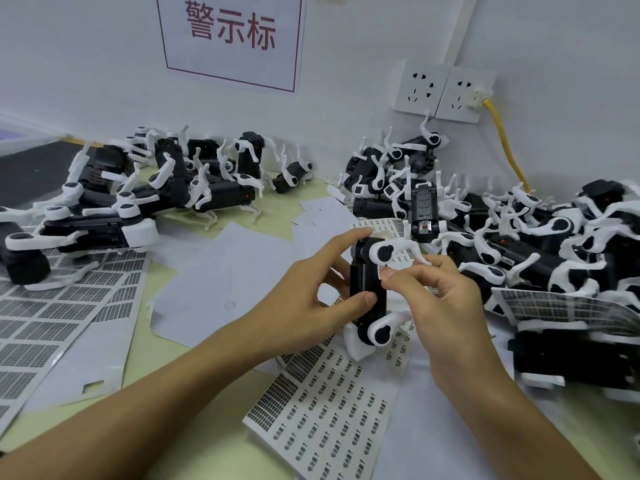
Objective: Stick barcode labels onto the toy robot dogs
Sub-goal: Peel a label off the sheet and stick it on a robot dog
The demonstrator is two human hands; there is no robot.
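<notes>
A pale green table (194, 415) lies under the hands, meeting a white wall (363, 57) beyond them. On the wall past the left hand hangs a red-bordered sign (232, 39) with red characters. Past the right hand sit two white sockets (445, 93), a yellow cable (506, 147) hanging from the plug in the right-hand one.
</notes>
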